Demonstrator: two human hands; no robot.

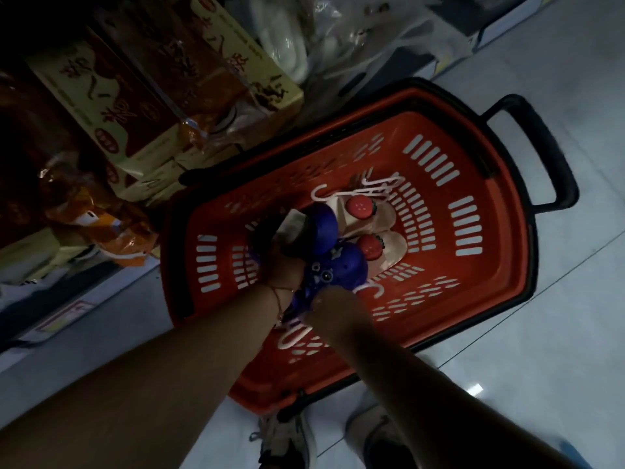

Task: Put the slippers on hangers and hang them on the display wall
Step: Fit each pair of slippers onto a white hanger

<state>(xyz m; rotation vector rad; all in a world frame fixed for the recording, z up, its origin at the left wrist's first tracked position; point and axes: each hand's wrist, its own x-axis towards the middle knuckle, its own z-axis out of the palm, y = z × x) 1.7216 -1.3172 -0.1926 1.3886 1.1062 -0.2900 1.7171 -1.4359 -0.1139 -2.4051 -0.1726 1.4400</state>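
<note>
Slippers come in two pairs: two blue slippers (341,262) held above a red basket (507,265), and two cream slippers (378,238) lying on the basket floor, each carrying a round red charm. One blue slipper shows small charms on its upper, among them a round eye-like one. White hangers number at least three: a tangle of them (378,187) rests at the far end of the cream pair, one hook (375,289) curls beside the nearer blue slipper, and another hook (294,336) pokes out below the wrists. How many hangers make up the tangle cannot be told.

Boxes (101,106) stacked at the upper left, cream and dark red, bear large brush-style characters that are too dim and tilted to read. Orange packets (101,225) lie below them, their print illegible. Clear bags holding white goods (291,52) sit at the top.

Both forearms reach forward and down over the basket, nearly meeting at the wrists. The left hand (280,262) has its fingers curled round the blue pair from the left side; a thin cord bracelet circles that wrist. The right hand (333,309) sits just beneath the nearer blue slipper and touches it, but blur and shadow hide the fingers, so its grip cannot be told. Two sneakers (287,441) stand on the pale tiled floor (558,350) at the basket's near edge. The basket's black handle (541,147) lies folded outward on the far side.
</note>
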